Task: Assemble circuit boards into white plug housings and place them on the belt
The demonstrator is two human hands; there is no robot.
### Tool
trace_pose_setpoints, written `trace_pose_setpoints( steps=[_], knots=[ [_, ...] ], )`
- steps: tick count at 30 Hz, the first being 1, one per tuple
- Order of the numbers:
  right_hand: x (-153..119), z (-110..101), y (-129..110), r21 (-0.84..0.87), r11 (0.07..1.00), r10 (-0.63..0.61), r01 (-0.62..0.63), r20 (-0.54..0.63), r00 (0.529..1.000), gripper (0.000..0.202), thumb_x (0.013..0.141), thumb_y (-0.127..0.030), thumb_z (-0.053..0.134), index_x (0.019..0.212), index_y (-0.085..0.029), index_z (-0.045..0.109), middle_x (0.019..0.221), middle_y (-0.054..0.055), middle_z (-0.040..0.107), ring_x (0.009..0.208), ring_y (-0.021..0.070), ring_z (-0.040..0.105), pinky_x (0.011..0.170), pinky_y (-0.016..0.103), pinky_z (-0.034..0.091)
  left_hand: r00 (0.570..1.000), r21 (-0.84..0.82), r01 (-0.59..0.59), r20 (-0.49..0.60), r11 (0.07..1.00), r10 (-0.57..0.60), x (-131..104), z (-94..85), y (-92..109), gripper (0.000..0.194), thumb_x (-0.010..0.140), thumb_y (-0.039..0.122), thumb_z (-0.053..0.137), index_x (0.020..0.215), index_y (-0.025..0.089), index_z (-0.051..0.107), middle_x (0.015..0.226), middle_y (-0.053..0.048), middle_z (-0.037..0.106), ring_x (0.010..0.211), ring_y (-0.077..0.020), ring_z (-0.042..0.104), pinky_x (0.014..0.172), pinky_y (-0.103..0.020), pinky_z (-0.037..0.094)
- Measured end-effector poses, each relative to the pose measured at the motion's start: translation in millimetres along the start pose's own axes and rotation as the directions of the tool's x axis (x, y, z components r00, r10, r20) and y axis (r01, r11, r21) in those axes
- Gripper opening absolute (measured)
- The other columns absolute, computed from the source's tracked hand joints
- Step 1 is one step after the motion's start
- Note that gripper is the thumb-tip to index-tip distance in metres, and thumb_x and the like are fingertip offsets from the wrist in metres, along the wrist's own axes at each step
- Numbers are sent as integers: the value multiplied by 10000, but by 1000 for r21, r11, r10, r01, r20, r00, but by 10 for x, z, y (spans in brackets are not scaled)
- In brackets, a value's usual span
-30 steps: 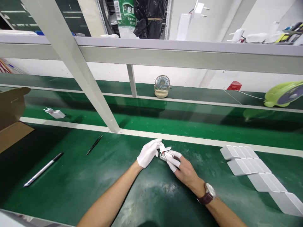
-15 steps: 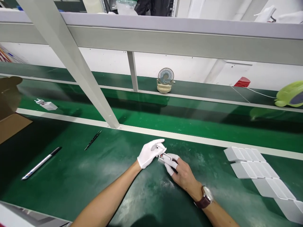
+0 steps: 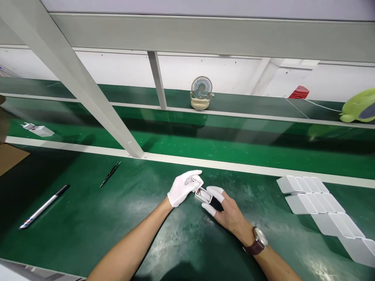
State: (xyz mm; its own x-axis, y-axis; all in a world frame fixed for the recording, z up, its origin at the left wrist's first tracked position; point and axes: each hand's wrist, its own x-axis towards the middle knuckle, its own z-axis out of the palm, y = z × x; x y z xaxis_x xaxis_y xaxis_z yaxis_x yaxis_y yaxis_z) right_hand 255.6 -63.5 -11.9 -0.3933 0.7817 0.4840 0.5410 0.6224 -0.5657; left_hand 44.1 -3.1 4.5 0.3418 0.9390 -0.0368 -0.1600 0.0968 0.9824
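My left hand [image 3: 183,189], in a white glove, is closed around a small white part [image 3: 191,181]; its fingers hide most of it. Right against that part is a small white open-sided casing [image 3: 204,195], with a bit of red showing inside. My right hand [image 3: 224,207], with white fingertip covers and a wristwatch, has its thumb and a finger at opposite edges of the casing, pinching it. Both hands are just above the green table [image 3: 140,234], close together.
Tweezers [image 3: 110,174] and a silver pen-like marker [image 3: 44,207] lie to the left. A white plug adapter [image 3: 39,130] rests beyond the pale strip. White trays [image 3: 316,203] stand at right, a small fan [image 3: 201,93] on the back ledge. A slanting post [image 3: 96,101] rises at left.
A finger of my right hand has lifted off the casing, so more of its open side shows. The left hand keeps its hold. The view has tilted down and shifted slightly.
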Motion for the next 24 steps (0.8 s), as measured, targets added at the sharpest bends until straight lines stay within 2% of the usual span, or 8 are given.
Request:
trace_pose_setpoints(
  steps=[3,9,12,14,17,20,22,24],
  knots=[
    [-30,-27,22,-20,999,-42,41,-59,997,511,929,-278,696,1390,-233,478,1223,127,650,1095,250,667,866,392,606,1000,2,-3,8,1000,3,3,6,-2,475,822,340,757,1231,129,637,908,-64,678,679,-120,558,679,-283,472],
    [-62,37,47,-40,995,-99,96,-72,992,490,905,-193,712,1356,-247,526,1177,107,688,1013,231,701,825,378,614,1000,6,-4,8,1000,4,-9,-3,-12,457,832,343,748,1223,132,640,909,-64,680,684,-123,569,683,-283,481],
    [-68,55,42,-2,999,-41,41,-56,998,559,905,-213,709,1420,-239,493,1255,132,664,1075,256,684,854,409,607,1000,22,8,4,1000,-8,-13,-11,-3,462,830,346,747,1227,135,640,925,-69,686,719,-139,590,705,-293,490],
    [-65,67,37,183,979,93,-89,-11,996,516,892,-226,720,1383,-276,570,1301,113,651,1126,268,662,950,446,565,1000,39,11,5,999,-11,-7,-12,7,465,827,352,747,1227,138,643,928,-70,689,744,-149,600,727,-301,493],
    [-36,101,45,510,808,303,-296,71,950,379,865,-262,743,1237,-316,702,1277,70,670,1159,269,635,1062,460,483,1000,58,14,8,998,-15,4,3,13,462,842,375,720,1223,128,633,915,-70,680,742,-151,605,725,-307,492],
    [21,136,84,652,668,442,-358,40,896,358,870,-343,738,1223,-292,704,1247,78,671,1135,262,635,1023,443,515,992,164,-55,-102,985,73,-13,56,-6,513,887,429,637,1302,139,552,963,-80,636,802,-173,619,728,-331,514],
    [65,140,109,742,546,537,-388,46,842,368,914,-413,680,1256,-279,666,1211,85,685,1051,253,670,923,444,571,957,393,-136,-186,909,223,-51,111,-31,717,759,460,765,1358,166,501,1096,-102,566,878,-202,611,749,-370,541],
    [103,124,112,813,407,597,-416,109,795,361,955,-470,609,1245,-260,653,1134,91,715,920,246,705,807,448,602,923,626,-204,-133,752,361,-101,179,-60,966,527,412,919,1368,183,503,1202,-122,484,961,-242,598,798,-420,563]
  ],
)
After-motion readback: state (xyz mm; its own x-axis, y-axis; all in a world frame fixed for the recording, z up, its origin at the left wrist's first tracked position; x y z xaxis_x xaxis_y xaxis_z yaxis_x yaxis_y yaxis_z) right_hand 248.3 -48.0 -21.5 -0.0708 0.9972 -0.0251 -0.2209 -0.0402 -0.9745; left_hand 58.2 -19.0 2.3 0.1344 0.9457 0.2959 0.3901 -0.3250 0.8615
